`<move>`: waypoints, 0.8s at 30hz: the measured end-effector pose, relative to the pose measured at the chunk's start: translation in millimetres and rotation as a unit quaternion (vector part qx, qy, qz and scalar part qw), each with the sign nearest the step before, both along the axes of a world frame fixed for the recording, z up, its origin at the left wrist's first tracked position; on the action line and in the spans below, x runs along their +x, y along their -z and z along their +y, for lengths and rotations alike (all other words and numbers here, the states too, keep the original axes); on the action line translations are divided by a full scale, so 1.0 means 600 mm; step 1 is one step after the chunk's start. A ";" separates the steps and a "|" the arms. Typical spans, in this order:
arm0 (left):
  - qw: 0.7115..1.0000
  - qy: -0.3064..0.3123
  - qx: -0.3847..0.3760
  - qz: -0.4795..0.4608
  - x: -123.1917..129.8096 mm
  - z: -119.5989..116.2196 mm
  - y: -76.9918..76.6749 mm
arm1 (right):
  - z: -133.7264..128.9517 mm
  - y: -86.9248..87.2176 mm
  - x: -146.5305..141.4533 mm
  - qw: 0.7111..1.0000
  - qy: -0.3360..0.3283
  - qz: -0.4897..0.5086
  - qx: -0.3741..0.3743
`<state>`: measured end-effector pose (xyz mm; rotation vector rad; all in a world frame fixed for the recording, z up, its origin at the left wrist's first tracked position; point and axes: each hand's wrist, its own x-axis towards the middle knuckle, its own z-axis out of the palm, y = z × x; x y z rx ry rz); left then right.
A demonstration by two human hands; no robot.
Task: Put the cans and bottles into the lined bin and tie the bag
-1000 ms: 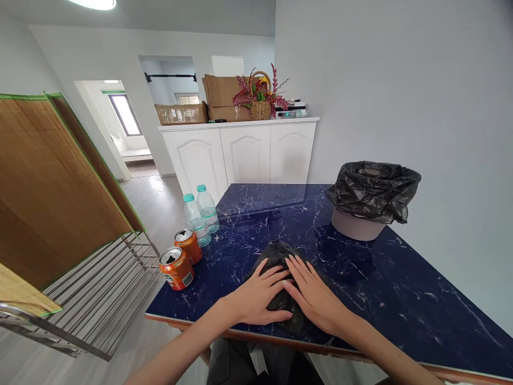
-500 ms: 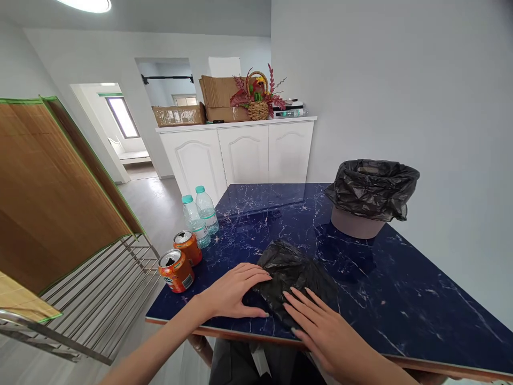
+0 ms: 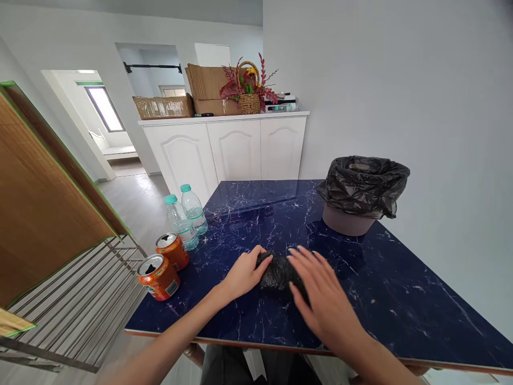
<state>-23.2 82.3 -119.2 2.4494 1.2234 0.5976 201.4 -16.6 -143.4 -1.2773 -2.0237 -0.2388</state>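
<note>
A crumpled black plastic bag (image 3: 276,274) lies bunched on the blue marbled table (image 3: 256,219), between my two hands. My left hand (image 3: 245,274) is closed on the bag's left end, thumb and curled fingers pinching it. Over the bag's right end is my right hand (image 3: 320,291), its fingers stretched out and thumb apart; whether the palm touches the bag is hidden. To the left stand two orange cans, a front can (image 3: 159,277) and a rear can (image 3: 173,251), both with opened tops. Just behind them are two clear bottles with teal caps, a nearer bottle (image 3: 181,222) and a farther bottle (image 3: 194,208).
A grey-mauve bin (image 3: 347,221) lined with a black bag (image 3: 360,195) stands at the table's far right, near the wall. Beyond the table is a white cabinet (image 3: 236,152) carrying cardboard boxes (image 3: 166,107) and a flower basket (image 3: 249,103). A metal rack (image 3: 88,299) is at left.
The bag, spread flatter before, is now gathered into a smaller bundle farther from the table's front edge. My left hand has closed on it; my right hand has moved forward. The view has shifted right.
</note>
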 end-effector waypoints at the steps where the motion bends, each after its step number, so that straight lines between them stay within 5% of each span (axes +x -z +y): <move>1: 1.000 -0.010 0.003 0.008 0.007 0.009 0.006 | 0.005 0.010 -0.012 0.999 -0.008 -0.036 -0.015; 8: 0.993 -0.045 0.086 0.061 0.017 0.038 0.006 | 0.042 0.088 -0.031 0.977 0.036 -0.105 -0.181; 14: 0.943 0.229 0.208 0.119 0.007 0.019 0.004 | 0.045 0.099 -0.029 0.980 0.033 -0.107 -0.162; 24: 0.971 0.181 0.112 0.106 -0.041 0.033 0.044 | 0.045 0.083 -0.025 0.975 0.032 -0.100 -0.194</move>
